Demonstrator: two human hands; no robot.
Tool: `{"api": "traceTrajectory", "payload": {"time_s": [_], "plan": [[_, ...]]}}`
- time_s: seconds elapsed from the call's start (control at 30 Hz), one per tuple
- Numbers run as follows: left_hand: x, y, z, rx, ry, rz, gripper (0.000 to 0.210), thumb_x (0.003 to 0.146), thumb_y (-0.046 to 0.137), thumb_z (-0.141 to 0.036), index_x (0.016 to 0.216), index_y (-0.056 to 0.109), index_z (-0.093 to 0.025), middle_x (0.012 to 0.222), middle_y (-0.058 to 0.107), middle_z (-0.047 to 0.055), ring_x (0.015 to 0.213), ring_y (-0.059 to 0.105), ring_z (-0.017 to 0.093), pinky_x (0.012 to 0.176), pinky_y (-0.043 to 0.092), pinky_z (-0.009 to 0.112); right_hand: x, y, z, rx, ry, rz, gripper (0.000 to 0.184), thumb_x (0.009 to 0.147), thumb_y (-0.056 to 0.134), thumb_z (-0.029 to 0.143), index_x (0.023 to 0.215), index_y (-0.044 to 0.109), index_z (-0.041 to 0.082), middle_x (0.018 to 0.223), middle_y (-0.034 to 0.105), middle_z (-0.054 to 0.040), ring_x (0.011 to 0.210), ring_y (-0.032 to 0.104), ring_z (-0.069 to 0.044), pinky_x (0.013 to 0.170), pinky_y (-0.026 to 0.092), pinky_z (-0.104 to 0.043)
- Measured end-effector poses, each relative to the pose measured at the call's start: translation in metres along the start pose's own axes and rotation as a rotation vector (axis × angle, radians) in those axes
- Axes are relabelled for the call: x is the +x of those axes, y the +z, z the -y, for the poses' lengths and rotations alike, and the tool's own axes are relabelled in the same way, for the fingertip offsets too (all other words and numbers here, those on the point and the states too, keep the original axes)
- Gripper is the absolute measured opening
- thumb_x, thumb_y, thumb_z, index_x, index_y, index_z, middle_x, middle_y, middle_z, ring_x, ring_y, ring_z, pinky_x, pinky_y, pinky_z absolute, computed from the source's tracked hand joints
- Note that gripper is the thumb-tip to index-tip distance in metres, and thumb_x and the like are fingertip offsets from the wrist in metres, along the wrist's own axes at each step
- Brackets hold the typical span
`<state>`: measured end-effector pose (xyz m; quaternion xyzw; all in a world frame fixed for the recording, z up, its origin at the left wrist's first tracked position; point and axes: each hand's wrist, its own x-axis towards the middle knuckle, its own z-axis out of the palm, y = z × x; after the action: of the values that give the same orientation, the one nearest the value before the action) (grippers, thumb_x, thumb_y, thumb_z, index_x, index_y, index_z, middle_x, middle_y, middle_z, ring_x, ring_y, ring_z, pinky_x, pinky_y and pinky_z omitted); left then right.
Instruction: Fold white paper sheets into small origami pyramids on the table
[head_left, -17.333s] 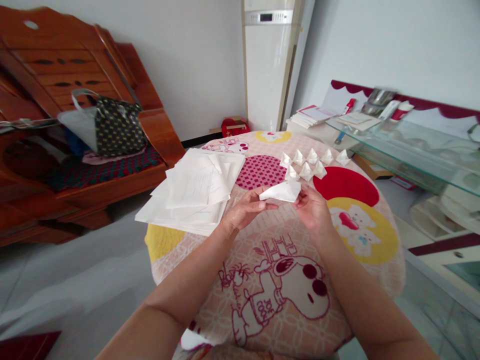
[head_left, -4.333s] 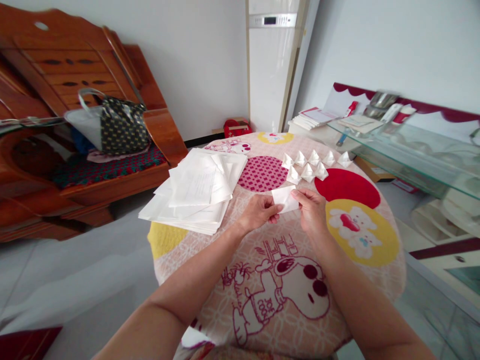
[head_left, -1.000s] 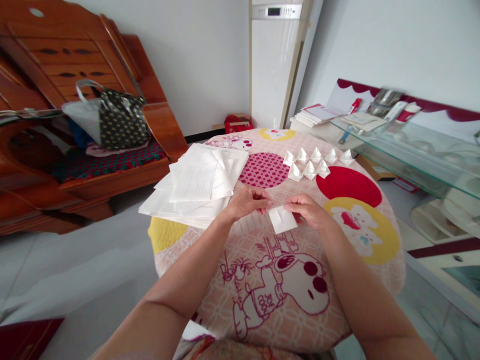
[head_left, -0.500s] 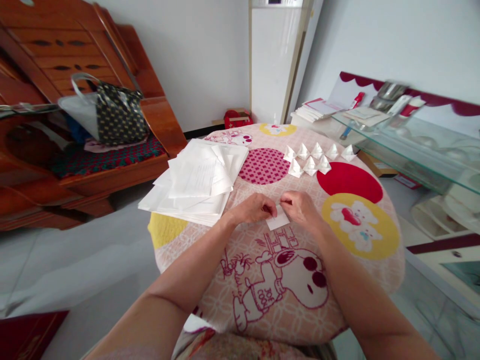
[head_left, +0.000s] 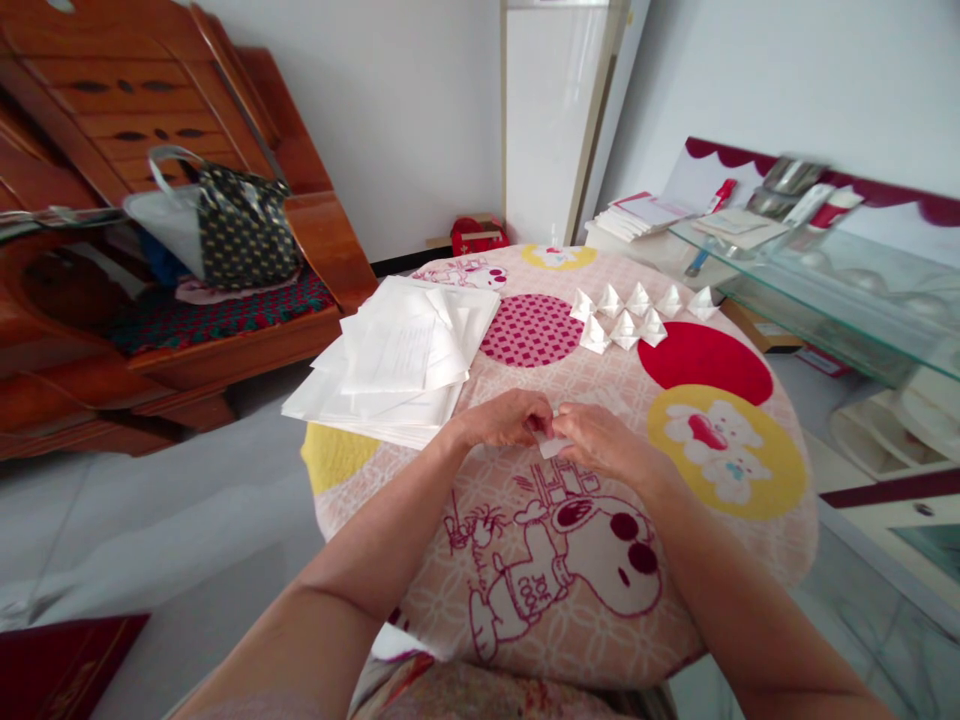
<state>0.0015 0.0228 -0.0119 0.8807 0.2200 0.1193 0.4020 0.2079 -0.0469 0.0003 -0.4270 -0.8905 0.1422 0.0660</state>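
A small piece of folded white paper [head_left: 553, 447] is between my hands, over the middle of the patterned tablecloth [head_left: 517, 480]. My left hand [head_left: 514, 418] pinches its left side, and my right hand [head_left: 596, 436] closes on its right side, with the fingertips of both hands nearly touching. Much of the paper is hidden by the fingers. Beyond my right hand stand several folded paper boats [head_left: 625, 328], set in two rows. To the left of my hands lies a stack of white paper sheets [head_left: 390, 355], some with faint print.
On the right, a glass shelf [head_left: 847, 275] holds bowls, a cup and a red bottle, close to the table's edge. A wooden bench [head_left: 225, 350] with a black patterned bag [head_left: 244, 228] stands at left. Behind the table rises a tall white cabinet [head_left: 551, 120].
My right hand has shifted down over the right side of the paper, covering more of it. The fingertips of both hands have come closer together. The view has shifted slightly.
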Motion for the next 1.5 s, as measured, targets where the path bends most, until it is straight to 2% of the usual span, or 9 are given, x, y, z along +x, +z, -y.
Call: {"api": "traceTrajectory", "payload": {"time_s": [0.13,0.23,0.43,0.7,0.87,1.0,1.13,1.3,1.5], "plan": [[0.001,0.001,0.001,0.107,0.026,0.001,0.024,0.068,0.074,-0.004,0.089,0.072,-0.016,0.090,0.064,0.001,0.082,0.058,0.014,0.078,0.044,0.026,-0.003,0.002,0.002,-0.042,-0.010,-0.008,0.012,0.085,0.068,0.008,0.095,0.072,0.014,0.096,0.069,-0.0107,0.087,0.064,-0.022,0.076,0.044,-0.031],[0.002,0.003,0.002,0.141,0.041,-0.013,0.025,0.069,0.075,-0.005,0.091,0.071,-0.016,0.091,0.062,0.001,0.082,0.056,0.014,0.078,0.044,0.026,-0.005,0.001,0.001,-0.010,-0.008,-0.018,0.006,0.089,0.067,0.012,0.088,0.072,0.016,0.091,0.069,-0.0084,0.084,0.063,-0.021,0.074,0.043,-0.030],[0.001,0.000,0.004,0.053,0.059,0.026,0.026,0.070,0.080,-0.011,0.095,0.076,-0.018,0.100,0.065,0.003,0.088,0.060,0.015,0.080,0.046,0.025,-0.005,-0.005,0.001,0.068,0.005,0.022,0.024,0.092,0.059,0.010,0.072,0.069,0.017,0.083,0.067,-0.0064,0.075,0.058,-0.018,0.071,0.041,-0.031],[0.001,0.001,0.001,-0.030,0.020,-0.032,0.015,0.075,0.070,-0.008,0.085,0.077,-0.017,0.096,0.070,0.004,0.083,0.062,0.014,0.077,0.045,0.024,-0.004,-0.003,0.002,0.113,0.121,-0.042,0.025,0.083,0.057,0.004,0.062,0.062,0.017,0.073,0.063,-0.0038,0.067,0.052,-0.015,0.065,0.033,-0.029],[0.003,0.008,-0.006,0.013,0.022,-0.067,0.016,0.078,0.063,-0.008,0.076,0.076,-0.016,0.085,0.071,0.004,0.072,0.061,0.013,0.072,0.043,0.024,-0.007,-0.004,-0.007,0.171,0.083,-0.062,0.027,0.080,0.053,0.003,0.058,0.059,0.018,0.070,0.060,-0.0022,0.065,0.050,-0.015,0.065,0.032,-0.029],[0.004,0.015,-0.020,0.120,-0.042,-0.159,0.016,0.079,0.063,-0.010,0.070,0.075,-0.016,0.068,0.067,0.001,0.063,0.054,0.011,0.065,0.036,0.025,-0.011,-0.008,-0.018,0.244,0.067,-0.064,0.024,0.079,0.053,0.006,0.061,0.061,0.018,0.070,0.059,-0.0018,0.066,0.052,-0.015,0.065,0.035,-0.029],[0.006,0.019,-0.027,0.117,-0.101,-0.170,0.019,0.079,0.063,-0.011,0.063,0.071,-0.017,0.056,0.059,-0.003,0.054,0.043,0.009,0.059,0.030,0.025,-0.014,-0.010,-0.023,0.287,0.091,-0.052,0.021,0.078,0.054,0.007,0.066,0.066,0.019,0.072,0.062,-0.0020,0.067,0.054,-0.015,0.066,0.038,-0.028],[0.007,0.019,-0.021,0.133,-0.138,-0.159,0.019,0.082,0.063,-0.019,0.065,0.071,-0.017,0.059,0.062,-0.002,0.056,0.045,0.010,0.060,0.029,0.026,-0.014,-0.010,-0.023,0.295,0.108,-0.043,0.019,0.081,0.059,0.015,0.064,0.066,0.018,0.070,0.062,-0.0020,0.066,0.053,-0.014,0.065,0.036,-0.028],[0.010,0.018,-0.015,0.123,-0.262,-0.242,0.021,0.087,0.061,-0.024,0.073,0.074,-0.016,0.063,0.065,-0.001,0.059,0.049,0.011,0.061,0.030,0.027,-0.011,-0.003,-0.025,0.354,0.279,-0.142,0.026,0.081,0.062,0.024,0.056,0.057,0.018,0.055,0.052,0.0012,0.057,0.045,-0.013,0.057,0.028,-0.028]]}}
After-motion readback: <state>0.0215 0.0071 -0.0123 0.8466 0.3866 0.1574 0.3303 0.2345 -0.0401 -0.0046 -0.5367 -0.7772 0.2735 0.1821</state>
